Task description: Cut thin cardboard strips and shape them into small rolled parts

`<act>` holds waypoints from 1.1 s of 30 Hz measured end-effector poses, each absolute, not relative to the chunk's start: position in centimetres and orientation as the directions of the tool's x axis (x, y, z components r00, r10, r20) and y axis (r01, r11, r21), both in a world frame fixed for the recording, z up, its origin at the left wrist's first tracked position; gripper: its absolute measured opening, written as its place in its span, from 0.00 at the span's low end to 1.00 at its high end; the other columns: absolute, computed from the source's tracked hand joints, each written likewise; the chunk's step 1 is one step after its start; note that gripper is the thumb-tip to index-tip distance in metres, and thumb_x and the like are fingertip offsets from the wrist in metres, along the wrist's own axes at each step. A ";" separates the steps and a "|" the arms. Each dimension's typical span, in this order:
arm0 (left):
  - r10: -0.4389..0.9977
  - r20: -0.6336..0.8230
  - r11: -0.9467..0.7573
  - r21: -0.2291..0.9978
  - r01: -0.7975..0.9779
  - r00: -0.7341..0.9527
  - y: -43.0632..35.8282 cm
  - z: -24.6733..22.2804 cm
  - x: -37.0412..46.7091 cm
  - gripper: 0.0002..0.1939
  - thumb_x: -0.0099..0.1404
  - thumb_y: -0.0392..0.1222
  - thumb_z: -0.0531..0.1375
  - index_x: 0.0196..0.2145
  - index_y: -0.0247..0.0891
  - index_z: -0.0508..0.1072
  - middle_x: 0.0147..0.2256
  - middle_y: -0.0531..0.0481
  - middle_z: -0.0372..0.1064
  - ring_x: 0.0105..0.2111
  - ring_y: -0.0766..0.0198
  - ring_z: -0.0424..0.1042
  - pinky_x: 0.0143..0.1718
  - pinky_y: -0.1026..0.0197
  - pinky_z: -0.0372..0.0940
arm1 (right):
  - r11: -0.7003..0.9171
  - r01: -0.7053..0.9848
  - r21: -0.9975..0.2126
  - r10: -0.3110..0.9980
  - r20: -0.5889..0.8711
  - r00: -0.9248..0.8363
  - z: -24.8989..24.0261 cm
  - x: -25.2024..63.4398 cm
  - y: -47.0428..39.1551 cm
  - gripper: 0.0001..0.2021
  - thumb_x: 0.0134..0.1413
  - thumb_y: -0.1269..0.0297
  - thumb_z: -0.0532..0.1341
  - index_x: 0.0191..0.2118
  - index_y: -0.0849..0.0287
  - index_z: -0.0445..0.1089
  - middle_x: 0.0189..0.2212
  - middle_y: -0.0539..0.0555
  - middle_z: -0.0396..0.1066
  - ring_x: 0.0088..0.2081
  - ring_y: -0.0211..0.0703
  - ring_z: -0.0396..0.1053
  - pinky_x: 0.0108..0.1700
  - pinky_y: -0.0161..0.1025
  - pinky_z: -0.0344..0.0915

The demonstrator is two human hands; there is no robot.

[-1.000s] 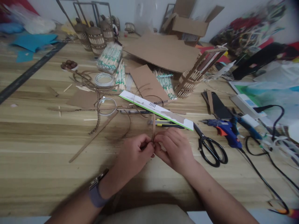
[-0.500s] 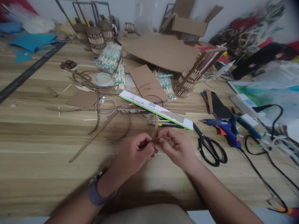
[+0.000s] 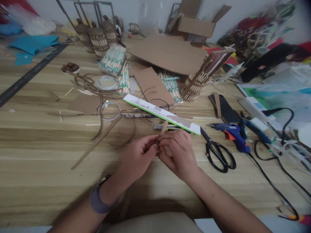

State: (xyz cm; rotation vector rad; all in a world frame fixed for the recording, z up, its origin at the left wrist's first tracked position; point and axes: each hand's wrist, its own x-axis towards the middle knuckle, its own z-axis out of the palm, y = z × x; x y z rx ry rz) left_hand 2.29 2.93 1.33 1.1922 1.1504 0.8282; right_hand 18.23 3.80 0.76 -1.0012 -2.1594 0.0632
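A narrow brown cardboard strip (image 3: 163, 128) sticks up from between my fingertips, its lower part hidden by them. My left hand (image 3: 139, 156) is closed on the strip from the left, thumb and fingers pinched. From the right, my right hand (image 3: 179, 152) pinches at the same spot, its fingers bent over the strip's lower end. Just beyond the fingers lie a yellow and black utility knife (image 3: 158, 127) and a long white board with a green edge (image 3: 165, 114). Black-handled scissors (image 3: 220, 155) rest right of my right hand.
A blue glue gun (image 3: 230, 132) with its cord lies to the right, near a black phone (image 3: 227, 108). Tape rolls (image 3: 107, 83), a long cardboard strip (image 3: 94, 144) and braided cords are at left. A stick-built lantern (image 3: 194, 85) stands behind the board.
My right hand has closed in over the strip and turned, its fingers now nearer the left hand. The strip's upper end has tilted to the right.
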 end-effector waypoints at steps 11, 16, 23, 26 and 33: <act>0.947 -0.242 0.242 0.970 0.028 0.210 2.9 1.2 2.8 0.16 0.60 0.34 0.54 0.42 0.34 0.77 0.40 0.48 0.79 0.40 0.62 0.77 0.42 0.63 0.70 | 0.649 0.689 -0.323 0.694 0.624 -0.360 0.1 17.4 3.2 0.06 0.56 0.75 0.57 0.34 0.54 0.64 0.32 0.50 0.76 0.39 0.45 0.74 0.55 0.52 0.54; 0.947 -0.260 0.275 0.960 -0.057 0.189 3.0 0.6 2.6 0.15 0.62 0.37 0.55 0.44 0.34 0.76 0.43 0.47 0.79 0.42 0.61 0.77 0.45 0.61 0.71 | 0.649 0.690 -0.321 0.698 0.612 -0.371 0.1 17.5 3.3 0.06 0.58 0.72 0.60 0.37 0.53 0.67 0.35 0.51 0.77 0.43 0.46 0.74 0.57 0.51 0.55; 0.951 -0.246 0.254 0.967 -0.020 0.187 2.9 1.0 2.5 0.15 0.66 0.39 0.54 0.47 0.35 0.75 0.46 0.46 0.78 0.45 0.60 0.76 0.46 0.60 0.71 | 0.678 0.681 -0.276 0.672 0.609 -0.422 0.2 18.1 3.6 0.07 0.61 0.72 0.60 0.41 0.53 0.71 0.40 0.50 0.79 0.44 0.47 0.73 0.57 0.52 0.54; 0.964 -0.210 0.193 0.975 0.111 0.165 2.7 1.3 2.6 0.16 0.65 0.38 0.54 0.48 0.35 0.75 0.46 0.47 0.78 0.46 0.60 0.76 0.47 0.61 0.70 | 0.668 0.685 -0.291 0.677 0.618 -0.399 0.4 18.1 3.4 0.06 0.59 0.72 0.61 0.38 0.53 0.71 0.37 0.50 0.78 0.41 0.46 0.72 0.52 0.50 0.57; 0.970 -0.217 0.191 0.958 0.212 0.108 2.6 1.5 2.6 0.15 0.60 0.34 0.54 0.42 0.35 0.77 0.38 0.49 0.80 0.37 0.61 0.78 0.38 0.63 0.70 | 0.633 0.637 -0.440 0.724 0.628 -0.286 0.6 17.3 2.9 0.06 0.57 0.73 0.61 0.34 0.54 0.69 0.32 0.48 0.77 0.37 0.43 0.73 0.45 0.46 0.59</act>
